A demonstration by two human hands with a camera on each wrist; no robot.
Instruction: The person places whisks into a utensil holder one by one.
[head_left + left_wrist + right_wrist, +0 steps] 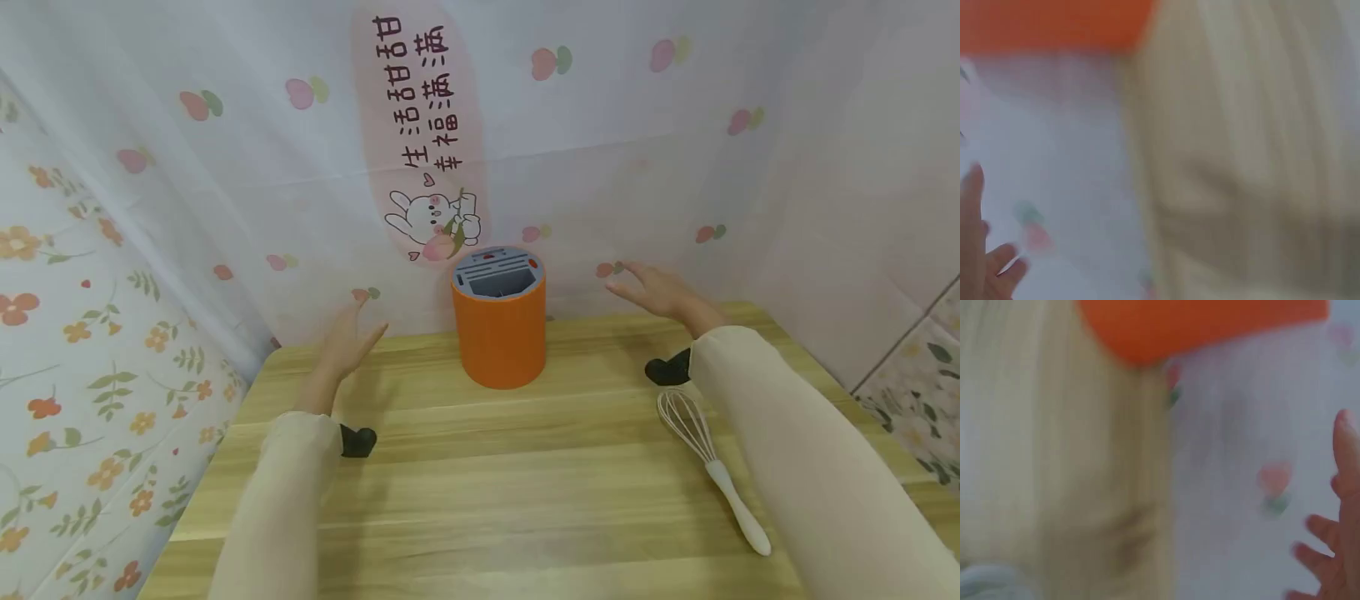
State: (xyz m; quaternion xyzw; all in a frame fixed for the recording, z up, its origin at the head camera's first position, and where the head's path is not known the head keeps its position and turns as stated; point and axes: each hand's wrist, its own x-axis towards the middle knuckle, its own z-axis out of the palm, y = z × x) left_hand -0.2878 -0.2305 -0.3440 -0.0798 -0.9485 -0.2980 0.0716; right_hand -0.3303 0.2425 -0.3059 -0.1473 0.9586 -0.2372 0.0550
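The left hand [347, 340] and the right hand [660, 292] are held out over the far part of the tabletop [480, 492], both with fingers extended and thumbs spread away from them. They are well apart, one on each side of an orange container [501, 343], and neither touches it. The left wrist view shows some of the left hand's fingers slightly bent; the right wrist view shows the right hand's fingers separated.

Cream sleeves [810, 450] cover both forearms, and a dark piece [358, 442] sticks out at each cuff.

The orange container stands upright near the tabletop's back edge, between the hands. Its grey top [498, 271] has narrow slots, a larger opening toward the near side and small red marks.

A whisk [716, 471] lies on the tabletop beside the right sleeve, its wire end pointing away from the person and its white handle toward the near right.

Behind the tabletop hangs a pale curtain [585, 142] with pink fruit prints, dark writing and a white rabbit [431, 218]. Orange-flowered cloth [112, 400] hangs at left. Both wrist views are blurred.
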